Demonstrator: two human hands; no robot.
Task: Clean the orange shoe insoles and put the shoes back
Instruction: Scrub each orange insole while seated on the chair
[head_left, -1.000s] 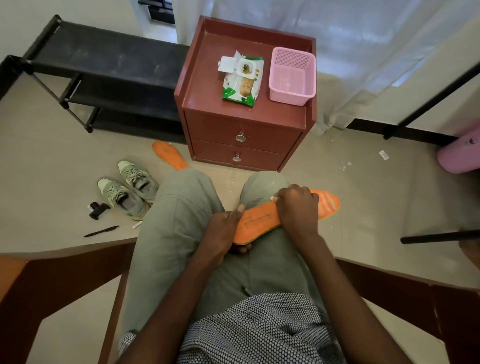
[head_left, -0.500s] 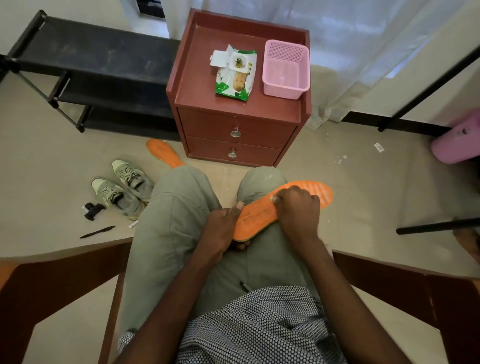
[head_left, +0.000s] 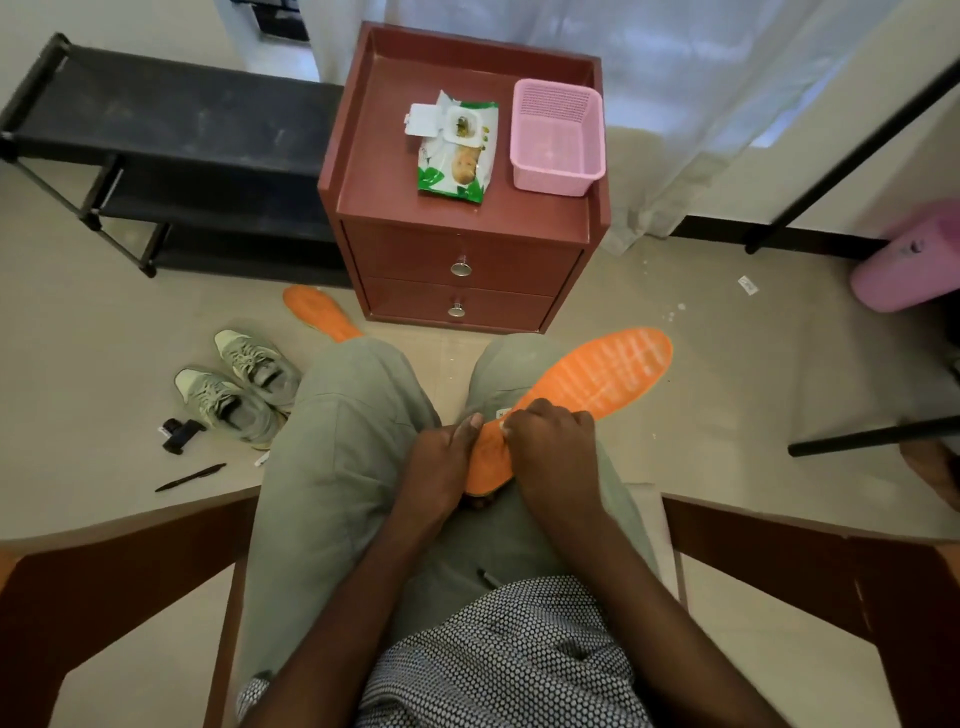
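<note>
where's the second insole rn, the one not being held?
Head view: the second insole lies on the floor left of centre, beside the red nightstand, beyond the grey shoes; its near end is hidden behind the person's left knee.

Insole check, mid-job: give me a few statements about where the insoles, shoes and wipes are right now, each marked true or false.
1. The left hand grips the heel end of an orange insole on the lap. True.
2. The second insole lies on the cabinet top. False: it lies on the floor beside the cabinet.
3. The wipes pack has its lid flipped open. True.
4. The shoes stand on the black rack. False: they are on the floor.
5. The right hand is idle. False: it is curled on the insole.
</note>
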